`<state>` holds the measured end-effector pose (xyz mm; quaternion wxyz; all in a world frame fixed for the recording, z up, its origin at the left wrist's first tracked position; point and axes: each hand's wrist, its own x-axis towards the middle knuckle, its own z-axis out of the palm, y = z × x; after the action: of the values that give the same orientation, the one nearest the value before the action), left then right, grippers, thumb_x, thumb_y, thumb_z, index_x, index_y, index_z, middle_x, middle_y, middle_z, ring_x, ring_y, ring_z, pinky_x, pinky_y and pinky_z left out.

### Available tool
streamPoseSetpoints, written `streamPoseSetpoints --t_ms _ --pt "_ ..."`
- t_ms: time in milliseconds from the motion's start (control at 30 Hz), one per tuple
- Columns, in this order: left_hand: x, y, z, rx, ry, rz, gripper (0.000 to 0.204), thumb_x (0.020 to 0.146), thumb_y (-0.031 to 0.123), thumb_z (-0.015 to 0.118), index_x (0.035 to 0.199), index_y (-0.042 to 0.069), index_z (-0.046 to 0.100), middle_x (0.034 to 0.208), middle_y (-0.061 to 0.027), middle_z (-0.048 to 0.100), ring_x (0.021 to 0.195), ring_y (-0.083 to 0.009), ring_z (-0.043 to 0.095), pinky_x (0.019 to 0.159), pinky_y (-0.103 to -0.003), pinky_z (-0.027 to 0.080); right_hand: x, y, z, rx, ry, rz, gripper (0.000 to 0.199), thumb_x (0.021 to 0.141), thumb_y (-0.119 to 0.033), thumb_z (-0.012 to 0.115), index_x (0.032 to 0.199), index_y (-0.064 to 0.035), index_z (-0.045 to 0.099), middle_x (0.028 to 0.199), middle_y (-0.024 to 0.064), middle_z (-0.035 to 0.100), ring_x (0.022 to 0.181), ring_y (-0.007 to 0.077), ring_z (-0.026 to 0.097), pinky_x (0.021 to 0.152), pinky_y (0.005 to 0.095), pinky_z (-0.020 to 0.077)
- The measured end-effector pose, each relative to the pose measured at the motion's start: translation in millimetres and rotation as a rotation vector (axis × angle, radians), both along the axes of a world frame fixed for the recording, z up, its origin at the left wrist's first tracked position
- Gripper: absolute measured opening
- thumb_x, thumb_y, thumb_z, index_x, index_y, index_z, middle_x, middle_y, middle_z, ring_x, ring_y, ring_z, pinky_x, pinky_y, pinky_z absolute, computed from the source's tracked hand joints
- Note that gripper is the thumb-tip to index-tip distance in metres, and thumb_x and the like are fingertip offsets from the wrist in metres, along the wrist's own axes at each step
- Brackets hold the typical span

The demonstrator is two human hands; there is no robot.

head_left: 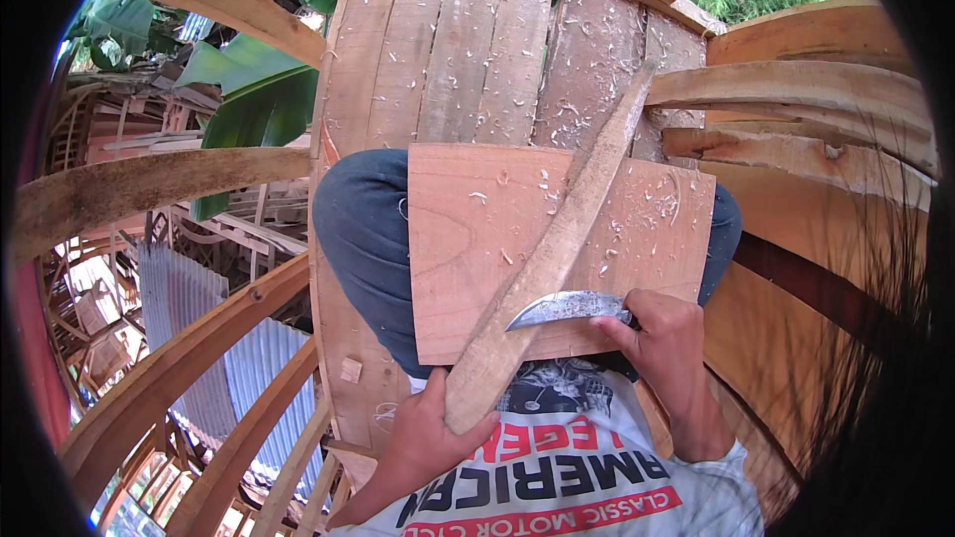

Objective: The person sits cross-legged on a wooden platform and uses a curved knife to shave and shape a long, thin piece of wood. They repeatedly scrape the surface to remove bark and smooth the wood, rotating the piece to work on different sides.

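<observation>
A long, tapering strip of wood (545, 257) slants across a flat wooden board (468, 239) resting on my lap. My left hand (434, 436) grips the strip's wide near end, thumb on one side and fingers on the other. In my right hand (660, 330) is a knife (570, 308) with a curved, worn metal blade; its handle is hidden in my fist. The blade lies across the strip, its tip pointing left. Curled shavings are scattered on the board. The strip's narrow far end reaches past the board, over the planks.
I sit on a plank floor (468, 50) strewn with shavings. Curved wooden ribs (159, 189) rise along the left, and more ribs (786, 89) crowd the right. Corrugated metal sheets (229, 338) lie below on the left. A banana leaf (261, 109) hangs close by. A small wood offcut (351, 370) lies beside me.
</observation>
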<state>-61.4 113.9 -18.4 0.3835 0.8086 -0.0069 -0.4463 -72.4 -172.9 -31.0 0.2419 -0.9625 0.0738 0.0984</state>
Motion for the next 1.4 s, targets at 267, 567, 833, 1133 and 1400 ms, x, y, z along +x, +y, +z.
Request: streamPoseSetpoints --t_ms 267,567,833,1133,1400 --pt "13 -7 10 0.054 0.213 -0.043 0.076 0.079 0.025 0.075 0.137 -0.007 0.037 0.119 -0.0244 0.060 0.109 -0.0303 0.062 0.094 -0.037 0.048 -5 -14 -18 -0.160 -0.116 -0.155 0.048 0.080 -0.047 0.073 0.063 -0.0048 0.056 0.059 0.0143 0.056 0.052 0.0348 0.056 0.048 0.0411 0.0437" --pt "-6 3 -8 0.017 0.032 -0.057 0.062 0.075 0.047 0.075 0.103 0.000 0.048 0.078 -0.0259 0.065 0.075 -0.0407 0.068 0.067 -0.045 0.053 -5 -47 6 -0.097 0.038 -0.392 0.042 0.084 -0.036 0.072 0.067 -0.0008 0.055 0.061 0.0198 0.054 0.055 0.0389 0.056 0.050 0.0425 0.0435" --pt "3 0 -4 -0.037 0.183 -0.020 0.073 0.078 0.027 0.075 0.132 -0.006 0.038 0.111 -0.0224 0.060 0.102 -0.0296 0.062 0.088 -0.037 0.049 -13 4 -1 0.024 0.067 -0.060 0.049 0.078 -0.049 0.073 0.061 -0.0061 0.055 0.057 0.0125 0.056 0.052 0.0313 0.059 0.049 0.0410 0.0453" --pt "9 -5 1 -0.026 0.229 -0.035 0.079 0.079 0.020 0.076 0.140 -0.007 0.034 0.121 -0.0225 0.061 0.111 -0.0256 0.062 0.097 -0.034 0.047 -4 -7 -5 -0.036 0.001 -0.028 0.053 0.076 -0.053 0.072 0.059 -0.0064 0.054 0.057 0.0116 0.055 0.052 0.0300 0.058 0.049 0.0395 0.0445" --pt "8 -4 1 -0.028 0.220 -0.030 0.075 0.079 0.020 0.075 0.138 -0.006 0.037 0.120 -0.0229 0.060 0.112 -0.0266 0.061 0.096 -0.035 0.046 -4 -7 -7 -0.041 -0.044 -0.021 0.051 0.075 -0.051 0.074 0.059 -0.0061 0.055 0.056 0.0117 0.055 0.051 0.0294 0.058 0.049 0.0394 0.0450"
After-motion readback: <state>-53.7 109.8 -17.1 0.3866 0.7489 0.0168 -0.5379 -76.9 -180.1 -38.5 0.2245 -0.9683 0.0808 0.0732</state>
